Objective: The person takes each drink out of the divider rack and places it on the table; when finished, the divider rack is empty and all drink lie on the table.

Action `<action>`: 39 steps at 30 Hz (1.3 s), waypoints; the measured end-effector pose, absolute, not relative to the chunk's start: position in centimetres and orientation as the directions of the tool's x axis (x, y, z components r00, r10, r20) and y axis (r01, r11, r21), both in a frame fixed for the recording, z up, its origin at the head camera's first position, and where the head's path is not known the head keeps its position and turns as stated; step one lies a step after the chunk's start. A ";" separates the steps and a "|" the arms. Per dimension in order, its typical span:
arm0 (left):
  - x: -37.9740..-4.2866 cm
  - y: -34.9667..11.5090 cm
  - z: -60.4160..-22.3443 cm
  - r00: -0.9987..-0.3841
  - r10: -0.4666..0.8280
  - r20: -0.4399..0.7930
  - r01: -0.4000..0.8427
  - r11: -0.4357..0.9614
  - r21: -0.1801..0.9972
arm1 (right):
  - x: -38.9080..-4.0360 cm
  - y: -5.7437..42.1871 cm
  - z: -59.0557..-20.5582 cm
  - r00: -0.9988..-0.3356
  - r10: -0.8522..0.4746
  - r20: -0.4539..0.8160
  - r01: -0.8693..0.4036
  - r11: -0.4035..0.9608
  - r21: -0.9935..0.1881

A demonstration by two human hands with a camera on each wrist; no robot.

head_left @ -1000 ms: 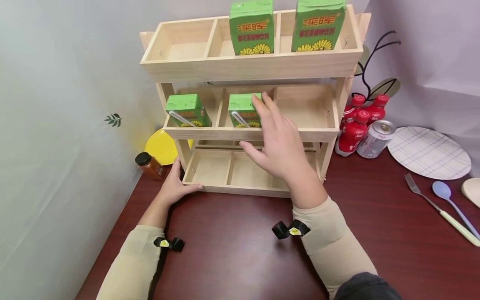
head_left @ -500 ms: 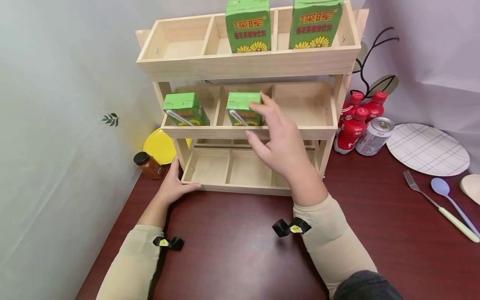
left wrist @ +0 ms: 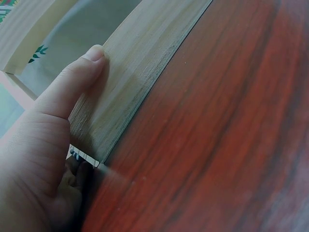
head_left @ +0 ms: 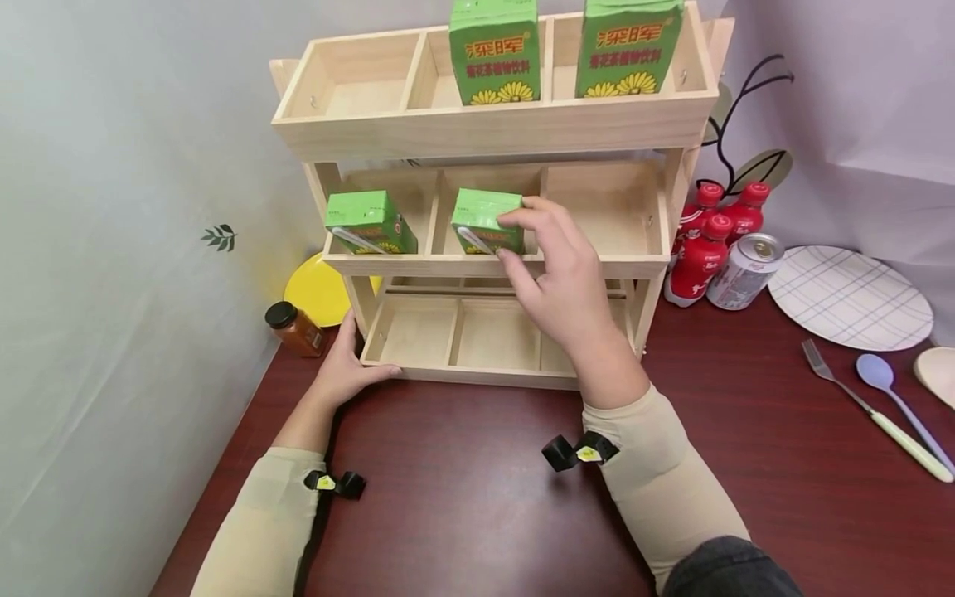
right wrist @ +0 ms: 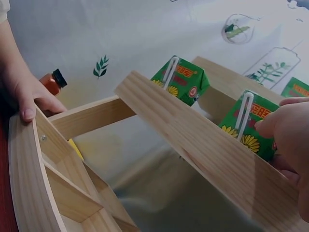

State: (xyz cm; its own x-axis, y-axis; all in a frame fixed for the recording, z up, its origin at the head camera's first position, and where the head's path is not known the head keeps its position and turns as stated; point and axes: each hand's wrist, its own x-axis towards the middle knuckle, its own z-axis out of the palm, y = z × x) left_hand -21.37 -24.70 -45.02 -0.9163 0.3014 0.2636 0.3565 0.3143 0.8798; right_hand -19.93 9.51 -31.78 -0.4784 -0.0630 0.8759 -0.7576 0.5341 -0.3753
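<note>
In the head view, a three-tier wooden rack (head_left: 485, 137) stands on the table. My right hand (head_left: 569, 286) pinches a green drink carton (head_left: 477, 211) in the middle tier's centre compartment. The thumb lies on the carton's front near the straw, and the index finger bends over its right top edge. A second green carton (head_left: 361, 211) sits in that tier's left compartment. My left hand (head_left: 345, 371) grips the rack's lower left corner, thumb along the front board (left wrist: 140, 63) in the left wrist view. Most of its other fingers are hidden there.
Two larger green cartons (head_left: 495, 58) stand in the top tier. A spice jar (head_left: 295, 328) and yellow plate (head_left: 321, 290) are left of the rack. Red bottles (head_left: 701, 261), a can (head_left: 746, 272), checked plate (head_left: 850, 297), fork (head_left: 843, 385) and spoon (head_left: 880, 377) lie to the right.
My right hand's index finger and thumb have closed in on the centre carton, which now leans a little. The head view has shifted slightly; the left hand keeps its hold on the rack.
</note>
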 end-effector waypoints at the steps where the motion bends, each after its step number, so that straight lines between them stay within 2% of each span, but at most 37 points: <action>1: -21.4 -24.7 -45.0 -0.916 0.303 0.265 0.358 0.315 0.879 | -20.0 9.5 -31.8 -0.474 -0.060 0.878 -0.758 0.535 -0.373; 11: -21.4 -24.6 -44.9 -0.916 0.301 0.263 0.357 0.317 0.879 | -20.1 9.7 -32.0 -0.475 -0.062 0.878 -0.758 0.536 -0.372; 21: -21.4 -24.5 -44.7 -0.918 0.302 0.258 0.355 0.330 0.875 | -20.2 10.7 -31.7 -0.433 -0.126 0.892 -0.803 0.504 -0.319; 26: -21.1 -24.6 -44.7 -0.923 0.294 0.248 0.346 0.351 0.870 | -20.3 11.2 -31.9 -0.423 -0.110 0.899 -0.826 0.454 -0.333; 29: -21.1 -24.6 -44.7 -0.923 0.294 0.247 0.346 0.358 0.867 | -20.4 11.3 -32.0 -0.395 -0.105 0.913 -0.846 0.430 -0.316; 39: -21.2 -24.6 -44.8 -0.920 0.299 0.255 0.350 0.327 0.878 | -20.2 11.5 -31.6 -0.346 -0.086 0.934 -0.883 0.366 -0.293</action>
State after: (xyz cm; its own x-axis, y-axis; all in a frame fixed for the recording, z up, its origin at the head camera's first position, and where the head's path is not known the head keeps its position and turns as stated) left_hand -21.24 -24.59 -44.83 -0.9196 0.2986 0.2552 0.3497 0.3267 0.8781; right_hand -20.24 11.49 -31.63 -0.3457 -0.0858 0.9344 -0.8831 0.3662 -0.2931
